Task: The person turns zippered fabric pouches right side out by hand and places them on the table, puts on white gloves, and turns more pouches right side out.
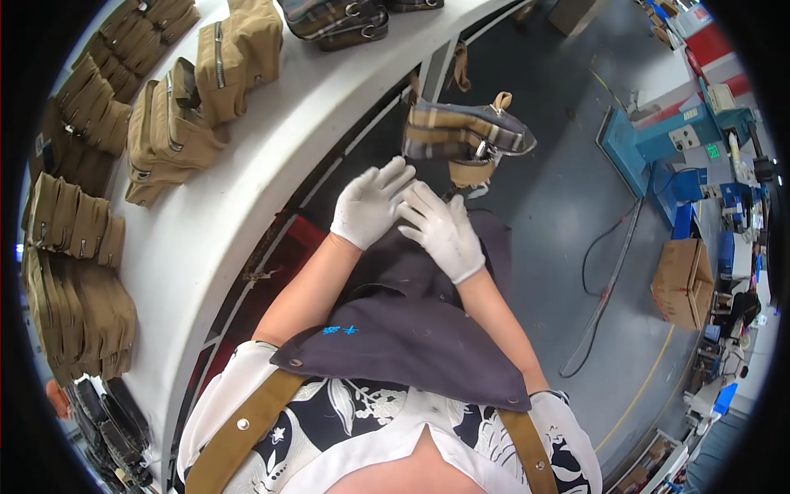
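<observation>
Both my hands wear white gloves and are held in front of my dark apron. My left hand [370, 204] has its fingers stretched out, with nothing visible in it. Close beside it, my right hand [444, 230] is open too, fingers apart and its fingertips near the left ones. Just beyond them is a plaid bag [448, 132] in brown, grey and black, with a zipper, metal hardware and tan tabs. A tan piece [471, 173] shows below the bag. What holds the bag up is hidden.
The white table [271, 156] curves along my left, bearing tan zippered bags [169, 132], stacked tan pieces [78, 313] and dark plaid bags [337, 20]. On the right are a teal machine [658, 136], a cardboard box [683, 284] and a cable [605, 309] on the floor.
</observation>
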